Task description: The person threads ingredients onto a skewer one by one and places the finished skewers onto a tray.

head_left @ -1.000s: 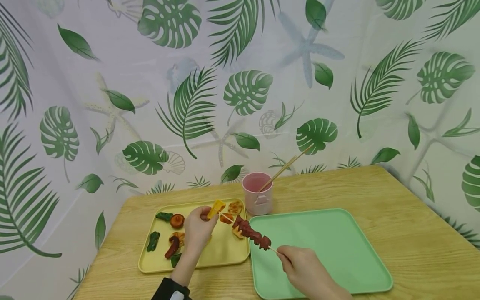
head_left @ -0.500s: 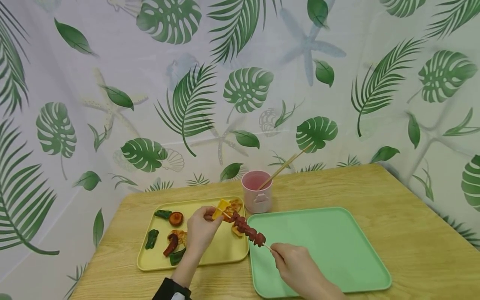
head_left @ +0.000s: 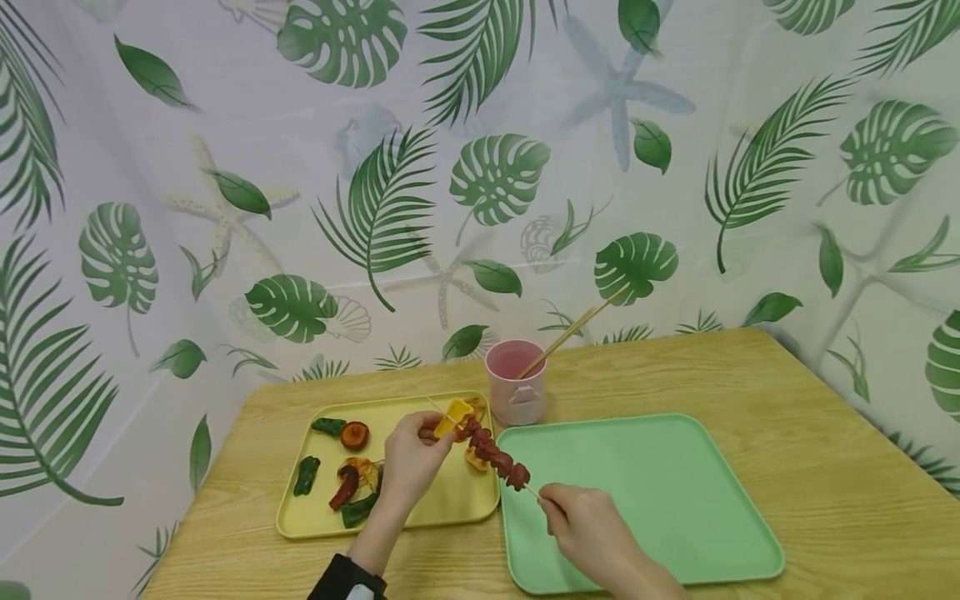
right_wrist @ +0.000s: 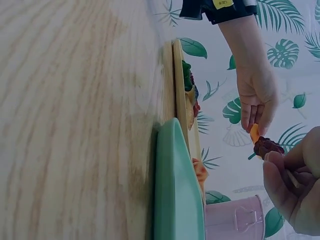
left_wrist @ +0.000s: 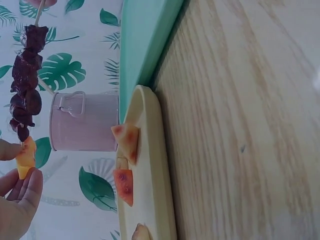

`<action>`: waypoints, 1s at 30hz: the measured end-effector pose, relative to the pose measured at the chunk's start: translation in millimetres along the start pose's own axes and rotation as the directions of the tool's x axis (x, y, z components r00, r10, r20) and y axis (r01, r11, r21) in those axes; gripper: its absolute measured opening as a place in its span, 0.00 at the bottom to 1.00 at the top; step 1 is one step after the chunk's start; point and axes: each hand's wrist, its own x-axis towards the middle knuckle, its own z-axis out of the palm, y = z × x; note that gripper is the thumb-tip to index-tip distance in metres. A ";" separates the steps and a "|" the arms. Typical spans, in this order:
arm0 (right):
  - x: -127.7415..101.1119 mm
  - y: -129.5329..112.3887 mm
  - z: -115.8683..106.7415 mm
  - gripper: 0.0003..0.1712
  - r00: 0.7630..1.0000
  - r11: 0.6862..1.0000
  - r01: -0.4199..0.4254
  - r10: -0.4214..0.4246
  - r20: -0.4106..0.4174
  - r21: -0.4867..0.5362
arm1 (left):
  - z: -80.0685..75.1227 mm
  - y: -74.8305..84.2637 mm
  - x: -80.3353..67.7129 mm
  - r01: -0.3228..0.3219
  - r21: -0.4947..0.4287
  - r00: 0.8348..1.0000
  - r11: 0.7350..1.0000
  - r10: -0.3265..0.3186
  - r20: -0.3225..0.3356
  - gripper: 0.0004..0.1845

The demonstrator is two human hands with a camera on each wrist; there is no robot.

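While the right hand (head_left: 581, 525) pinches the bare lower end of the thin wooden skewer (head_left: 491, 454) strung with dark red meat pieces, its shaft slants up-left over the yellow plastic tray (head_left: 450, 508) through the yellow wedge-shaped food piece (head_left: 456, 414) pinched by the left hand (head_left: 408, 458).

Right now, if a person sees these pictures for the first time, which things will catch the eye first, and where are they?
First the eye meets the skewer of dark red pieces, held above the gap between the yellow tray and the bare green tray. The right hand pinches its near end, while the left hand holds a yellow piece at its tip. Behind them a pink cup with sticks stands before a leaf-printed curtain.
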 end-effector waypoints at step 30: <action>-80.6 115.4 -88.7 0.17 0.747 0.741 -0.665 0.661 -0.072 -0.090 | -34.9 -46.9 -13.2 0.153 0.183 0.982 0.971 -0.171 0.086 0.11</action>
